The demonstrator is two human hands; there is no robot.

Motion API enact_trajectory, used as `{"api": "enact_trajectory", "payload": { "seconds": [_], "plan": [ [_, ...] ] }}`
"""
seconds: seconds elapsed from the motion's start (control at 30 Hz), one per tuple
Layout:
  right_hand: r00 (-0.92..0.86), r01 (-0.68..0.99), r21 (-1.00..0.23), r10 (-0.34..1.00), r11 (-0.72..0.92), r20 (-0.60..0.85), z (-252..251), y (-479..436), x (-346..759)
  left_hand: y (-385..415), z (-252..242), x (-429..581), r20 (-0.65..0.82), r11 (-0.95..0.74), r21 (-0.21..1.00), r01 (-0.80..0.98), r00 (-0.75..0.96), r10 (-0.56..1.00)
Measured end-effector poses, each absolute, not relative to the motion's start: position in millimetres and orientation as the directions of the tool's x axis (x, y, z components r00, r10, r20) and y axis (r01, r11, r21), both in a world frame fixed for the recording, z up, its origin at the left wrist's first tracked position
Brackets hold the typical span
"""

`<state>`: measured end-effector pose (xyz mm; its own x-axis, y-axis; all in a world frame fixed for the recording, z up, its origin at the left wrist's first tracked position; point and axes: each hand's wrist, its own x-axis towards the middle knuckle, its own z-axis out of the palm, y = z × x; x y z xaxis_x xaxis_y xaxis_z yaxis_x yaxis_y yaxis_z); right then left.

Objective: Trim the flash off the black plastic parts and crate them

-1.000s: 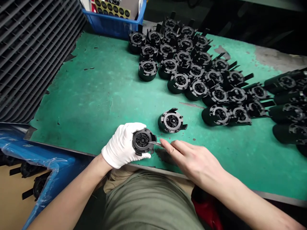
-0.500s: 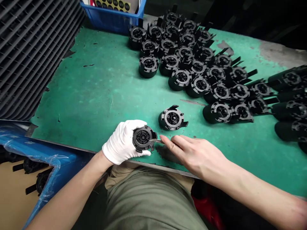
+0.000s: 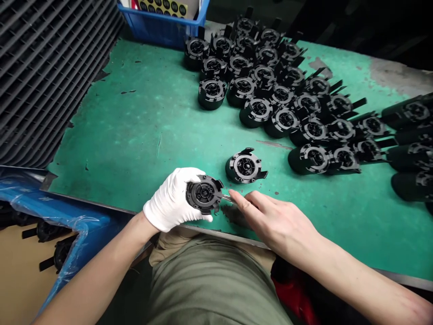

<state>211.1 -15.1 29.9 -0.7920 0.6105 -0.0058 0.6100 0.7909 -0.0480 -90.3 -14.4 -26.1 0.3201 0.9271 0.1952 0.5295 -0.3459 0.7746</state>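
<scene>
My left hand [image 3: 172, 201], in a white glove, is wrapped round a round black plastic part [image 3: 204, 194] near the front edge of the green table [image 3: 142, 135]. My bare right hand [image 3: 275, 221] pinches a thin metal blade [image 3: 225, 197] whose tip rests on the part's rim. A second black round part [image 3: 246, 166] lies alone on the table just behind the hands.
Several rows of the same black parts [image 3: 270, 90] fill the back and right of the table. A blue bin [image 3: 162, 22] stands at the back. Stacked dark grilles [image 3: 43, 72] lie at left. A box lined with blue plastic [image 3: 40, 253] holds more parts at lower left.
The part in my left hand has turned slightly and the blade tip has shifted a little along its rim. The view has drifted a bit.
</scene>
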Motion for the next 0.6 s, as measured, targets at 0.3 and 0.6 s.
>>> {"api": "enact_trajectory", "payload": {
  "seconds": [0.3, 0.6],
  "plan": [
    [-0.815, 0.571, -0.044, 0.573, 0.82, 0.093, 28, 2, 213, -21, -27, -84, 0.261, -0.396, 0.707, 0.586, 0.304, 0.916],
    [-0.847, 0.528, -0.016, 0.528, 0.849, 0.054, 34, 1, 213, -21, -24, -83, 0.259, -0.398, 0.704, 0.589, 0.309, 0.915]
  ]
}}
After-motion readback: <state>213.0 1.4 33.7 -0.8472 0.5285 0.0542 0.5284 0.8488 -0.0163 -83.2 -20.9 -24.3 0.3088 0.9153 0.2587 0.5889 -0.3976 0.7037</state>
